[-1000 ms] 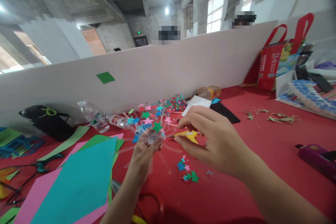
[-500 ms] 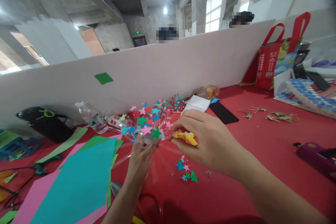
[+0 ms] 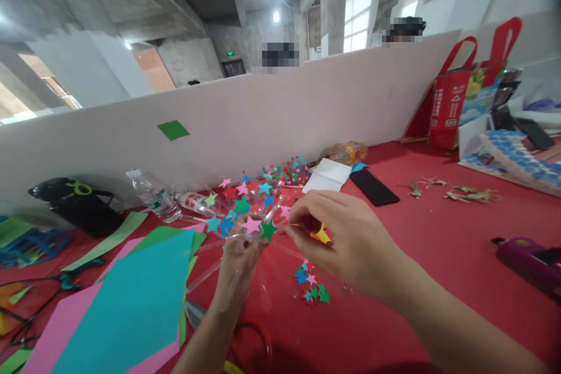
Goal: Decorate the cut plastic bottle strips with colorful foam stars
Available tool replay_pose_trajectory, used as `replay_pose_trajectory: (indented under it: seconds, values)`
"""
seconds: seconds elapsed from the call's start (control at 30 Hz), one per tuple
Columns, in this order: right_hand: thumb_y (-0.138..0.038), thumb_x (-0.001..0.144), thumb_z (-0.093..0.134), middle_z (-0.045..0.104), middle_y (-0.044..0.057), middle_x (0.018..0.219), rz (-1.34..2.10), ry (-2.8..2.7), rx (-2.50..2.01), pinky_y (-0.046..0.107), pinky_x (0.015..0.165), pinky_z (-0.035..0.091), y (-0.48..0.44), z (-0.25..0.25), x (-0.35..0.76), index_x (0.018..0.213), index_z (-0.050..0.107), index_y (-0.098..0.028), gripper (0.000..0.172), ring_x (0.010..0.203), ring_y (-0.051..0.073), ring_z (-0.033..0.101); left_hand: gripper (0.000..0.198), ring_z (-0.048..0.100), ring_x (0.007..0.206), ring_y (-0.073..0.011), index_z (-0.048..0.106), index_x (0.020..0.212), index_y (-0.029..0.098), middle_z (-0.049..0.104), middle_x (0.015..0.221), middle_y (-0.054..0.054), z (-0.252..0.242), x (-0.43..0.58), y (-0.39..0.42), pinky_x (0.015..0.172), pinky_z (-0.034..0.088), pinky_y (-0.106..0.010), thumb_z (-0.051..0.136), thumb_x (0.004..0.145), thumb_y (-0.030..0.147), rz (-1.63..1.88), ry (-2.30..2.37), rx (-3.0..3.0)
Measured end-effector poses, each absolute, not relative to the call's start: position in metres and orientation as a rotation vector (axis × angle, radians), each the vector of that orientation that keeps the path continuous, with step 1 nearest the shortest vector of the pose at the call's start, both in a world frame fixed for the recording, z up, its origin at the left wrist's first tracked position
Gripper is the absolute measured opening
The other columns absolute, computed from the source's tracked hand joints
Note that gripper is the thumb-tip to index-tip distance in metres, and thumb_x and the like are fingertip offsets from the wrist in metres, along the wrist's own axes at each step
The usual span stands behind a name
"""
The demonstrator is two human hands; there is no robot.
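My left hand (image 3: pixel 240 257) is closed around a clear plastic piece with long see-through strips (image 3: pixel 205 272) fanning out from it. Paper stars sit on these strips, among them a pink star (image 3: pixel 251 225) and a green star (image 3: pixel 268 230) by my fingertips. Just to the right, my right hand (image 3: pixel 346 236) is closed in a pinch. A small yellow tube (image 3: pixel 323 235) shows between its thumb and palm, partly hidden by the fingers. A thin tip points left from the pinch toward the green star. Below lies a small group of loose stars (image 3: pixel 313 292).
Coloured paper sheets (image 3: pixel 127 298) and scissors (image 3: pixel 195 312) lie on the left. Water bottles (image 3: pixel 153 196) and a black flask (image 3: pixel 76 204) rest along the white partition (image 3: pixel 245 117). A phone (image 3: pixel 374 187), a red bag (image 3: pixel 447 108) and a purple tool (image 3: pixel 528 263) are on the right.
My left hand and the starred strips have shifted slightly right and down. The right hand has turned, so its fingers now cover more of the yellow tube.
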State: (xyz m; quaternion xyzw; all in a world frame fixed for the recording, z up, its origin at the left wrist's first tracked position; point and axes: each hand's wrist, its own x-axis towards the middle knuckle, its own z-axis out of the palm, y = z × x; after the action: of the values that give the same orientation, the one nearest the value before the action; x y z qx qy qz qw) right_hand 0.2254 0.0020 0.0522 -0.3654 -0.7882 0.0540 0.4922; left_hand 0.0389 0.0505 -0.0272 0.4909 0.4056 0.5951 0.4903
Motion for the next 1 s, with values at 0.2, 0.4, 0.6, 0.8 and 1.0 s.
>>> replay_pose_trajectory:
  seconds: [0.2, 0.4, 0.6, 0.8, 1.0]
  values:
    - [-0.021, 0.090, 0.056, 0.061, 0.000, 0.080, 0.158, -1.959, -0.902, 0.023, 0.068, 0.040, 0.002, 0.051, 0.227, 0.085, 0.058, -0.017, 0.007, 0.075, 0.011, 0.054, 0.020, 0.055, 0.067, -0.0108, 0.063, 0.072, 0.016, 0.062, 0.075, 0.002, -0.031, 0.036, 0.055, 0.066, 0.046, -0.022, 0.079, 0.060, 0.020, 1.390, 0.926, 1.173]
    - [-0.023, 0.089, 0.059, 0.063, -0.002, 0.083, 0.157, -1.924, -0.992, 0.023, 0.069, 0.042, 0.007, 0.054, 0.243, 0.090, 0.060, -0.019, 0.004, 0.076, 0.010, 0.056, 0.027, 0.054, 0.063, -0.0101, 0.060, 0.071, 0.017, 0.059, 0.068, 0.004, -0.026, 0.036, 0.057, 0.066, 0.047, -0.023, 0.082, 0.056, 0.021, 1.402, 0.917, 1.109]
    - [-0.015, 0.086, 0.060, 0.063, -0.003, 0.077, 0.109, -1.875, -1.001, 0.021, 0.063, 0.042, 0.015, 0.058, 0.250, 0.083, 0.060, -0.018, 0.004, 0.069, 0.009, 0.055, 0.035, 0.048, 0.060, -0.0077, 0.057, 0.084, 0.020, 0.059, 0.074, 0.004, -0.004, 0.040, 0.044, 0.058, 0.040, -0.020, 0.082, 0.061, 0.028, 1.391, 0.860, 1.048]
    - [-0.014, 0.089, 0.055, 0.062, -0.002, 0.081, 0.102, -1.917, -0.936, 0.023, 0.068, 0.041, 0.020, 0.054, 0.247, 0.085, 0.058, -0.019, 0.007, 0.075, 0.009, 0.055, 0.043, 0.049, 0.060, -0.0072, 0.056, 0.085, 0.020, 0.061, 0.079, 0.002, 0.005, 0.039, 0.040, 0.061, 0.041, -0.021, 0.086, 0.056, 0.032, 1.301, 0.825, 0.991]
    - [-0.017, 0.091, 0.054, 0.061, -0.001, 0.084, 0.119, -1.964, -0.965, 0.025, 0.070, 0.041, 0.020, 0.054, 0.249, 0.087, 0.058, -0.019, 0.006, 0.077, 0.011, 0.054, 0.032, 0.051, 0.060, -0.0089, 0.059, 0.080, 0.018, 0.062, 0.075, 0.000, -0.012, 0.032, 0.051, 0.059, 0.041, -0.022, 0.081, 0.060, 0.030, 1.310, 0.768, 1.016]
